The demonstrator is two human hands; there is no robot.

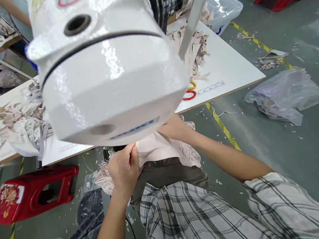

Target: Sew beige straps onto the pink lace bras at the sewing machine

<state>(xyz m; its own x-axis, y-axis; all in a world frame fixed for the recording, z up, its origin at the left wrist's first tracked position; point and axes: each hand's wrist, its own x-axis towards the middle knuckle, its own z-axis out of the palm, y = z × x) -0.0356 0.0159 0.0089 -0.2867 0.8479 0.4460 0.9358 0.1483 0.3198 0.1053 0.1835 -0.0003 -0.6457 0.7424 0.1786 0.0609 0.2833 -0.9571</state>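
Pale pink lace-trimmed fabric [160, 147], one piece, spread above the lap before a white sewing machine [114, 86]. Left hand [124, 169]: thumb and fingers pinching its edge. Right hand [174, 127]: at the far side, fingertips hidden, grip uncertain. Keeping it even seemingly calls for both.

Pale pink fabric [162, 148], black-and-white plaid shirt [189, 210], red stool [34, 193], yellow-and-black floor tape [224, 127].

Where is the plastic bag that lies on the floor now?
In the head view, the crumpled clear plastic bag lies at the right side, on the floor, beside the yellow-black tape line and beyond the table's right end.
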